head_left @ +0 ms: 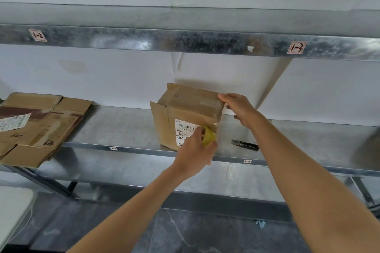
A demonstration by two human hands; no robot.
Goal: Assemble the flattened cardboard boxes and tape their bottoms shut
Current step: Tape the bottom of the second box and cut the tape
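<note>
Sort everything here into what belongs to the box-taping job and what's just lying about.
Job: box, held by the right hand; tape roll in the left hand; flattened boxes; snips, likely for cutting tape.
Lying about: shelf tags; scrap on the floor.

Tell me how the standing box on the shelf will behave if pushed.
The box is probably light, likely empty. It would likely slide on the smooth metal shelf. Its creased walls may flex; the right hand holds its top edge.
</note>
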